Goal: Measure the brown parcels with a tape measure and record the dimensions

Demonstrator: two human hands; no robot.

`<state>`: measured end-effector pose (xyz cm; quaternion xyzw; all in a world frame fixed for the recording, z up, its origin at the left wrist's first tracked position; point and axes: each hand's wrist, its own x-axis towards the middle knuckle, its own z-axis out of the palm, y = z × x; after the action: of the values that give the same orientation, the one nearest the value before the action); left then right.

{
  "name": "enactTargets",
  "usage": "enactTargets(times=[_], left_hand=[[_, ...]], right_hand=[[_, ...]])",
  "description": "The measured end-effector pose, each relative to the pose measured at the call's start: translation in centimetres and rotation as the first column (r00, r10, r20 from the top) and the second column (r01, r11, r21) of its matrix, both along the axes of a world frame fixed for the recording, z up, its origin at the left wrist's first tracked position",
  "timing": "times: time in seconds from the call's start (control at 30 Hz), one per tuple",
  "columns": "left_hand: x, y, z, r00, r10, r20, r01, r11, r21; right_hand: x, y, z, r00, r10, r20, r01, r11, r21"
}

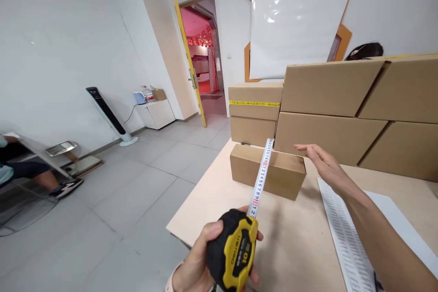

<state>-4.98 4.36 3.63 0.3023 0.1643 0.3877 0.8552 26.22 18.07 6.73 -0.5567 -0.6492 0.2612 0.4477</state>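
Observation:
My left hand (205, 242) is wrapped round a black and yellow tape measure (236, 251) at the bottom middle. From its case a white metal blade (262, 175) with black and red numbers reaches forward across a small brown cardboard box (263, 178) on the table. The blade's far end is near the box's back edge; whether it touches I cannot tell. My right hand (321, 162) hovers by the small box's right end, apart from it, with fingers stretched out and nothing in them.
Larger cardboard boxes (328, 132) stand stacked along the back of the table (297, 242). Printed sheets (345, 232) lie under my right arm. Left of the table edge are grey floor, a tower fan (106, 109), a scale (65, 148) and a seated person's leg (44, 175).

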Motion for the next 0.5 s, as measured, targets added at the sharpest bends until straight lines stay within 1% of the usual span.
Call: enactTargets(times=[0.07,0.17,0.3,0.4,0.5], left_hand=[[0.2,0.4,-0.2,0.999,0.001,-0.037,-0.002,0.999,-0.045],[0.6,0.7,-0.3,0.996,0.02,-0.083,-0.027,0.996,-0.088],[1.2,0.3,-0.1,0.992,0.038,-0.117,-0.047,0.996,-0.077],[1.3,-0.2,0.2,0.993,0.074,-0.094,-0.078,0.996,-0.037],[1.2,-0.7,0.6,0.995,0.071,-0.074,-0.075,0.995,-0.061]], right_hand=[[-1.1,0.5,0.9,0.998,0.06,0.037,-0.06,0.998,0.02],[-2.7,1.6,1.5,0.984,0.123,0.131,-0.126,0.992,0.017],[-3.7,2.6,1.4,0.959,0.147,0.242,-0.152,0.988,0.003],[-4.0,3.0,1.2,0.949,0.177,0.261,-0.182,0.983,-0.003],[-4.1,3.3,1.1,0.945,0.2,0.26,-0.203,0.979,-0.013]])
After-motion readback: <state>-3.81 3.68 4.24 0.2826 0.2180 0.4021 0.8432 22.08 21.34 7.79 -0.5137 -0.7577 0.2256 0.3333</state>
